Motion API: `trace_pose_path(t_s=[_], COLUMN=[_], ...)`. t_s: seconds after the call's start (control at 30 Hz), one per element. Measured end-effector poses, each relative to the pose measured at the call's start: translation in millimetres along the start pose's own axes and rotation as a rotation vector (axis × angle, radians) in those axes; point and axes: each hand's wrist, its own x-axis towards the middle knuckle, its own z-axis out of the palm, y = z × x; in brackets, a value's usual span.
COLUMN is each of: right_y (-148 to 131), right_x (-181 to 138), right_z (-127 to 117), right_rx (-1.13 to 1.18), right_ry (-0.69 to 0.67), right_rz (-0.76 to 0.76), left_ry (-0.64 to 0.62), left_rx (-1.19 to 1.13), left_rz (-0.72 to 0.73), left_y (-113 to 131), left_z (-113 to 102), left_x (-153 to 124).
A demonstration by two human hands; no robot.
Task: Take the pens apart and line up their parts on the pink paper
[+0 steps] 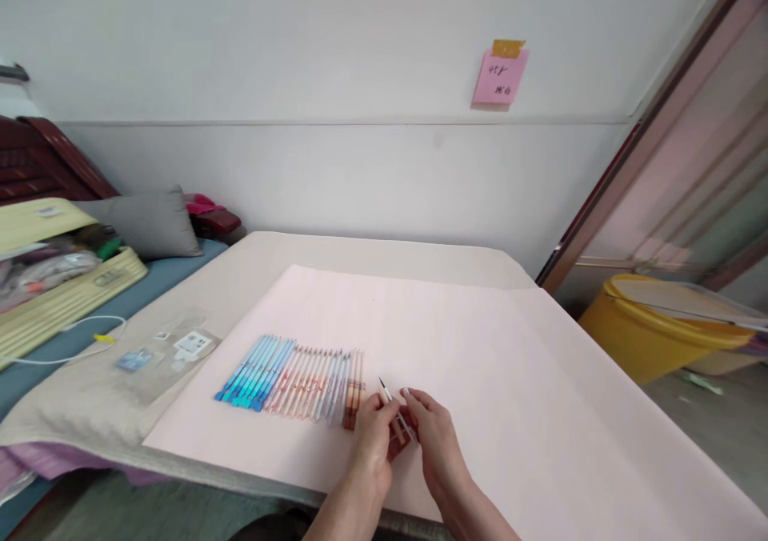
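At between nine and ten o'clock from the hands, a packet is left beside the sheet. Nearer, blue pens, pale pens and brown pens are lined up, apparently grouped by colour for easy telling apart. Over the sheet, a white pen is pinched by the left hand, dark tip toward eleven o'clock, seemingly for steadiness. The right hand is curled beside its lower end; whether anything is gripped cannot be told.
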Motion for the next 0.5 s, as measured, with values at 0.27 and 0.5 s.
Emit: trace_pose_path(t_s=[0.27,0.5], right_y=[-0.9,1.1], right_x=[-6.0,-1.9], right_z=[-0.6,-5.2], right_rx=[0.059,0.129], right_ry=[-0.224,-0.263], right_rz=[-0.053,-0.018], left_ry=[-0.055,-0.104], left_rx=[-0.019,-0.038], left_rz=[0.007,-0.001], left_y=[-5.2,-1.2], left_z=[-2.6,-2.7], left_x=[3.4,5.1])
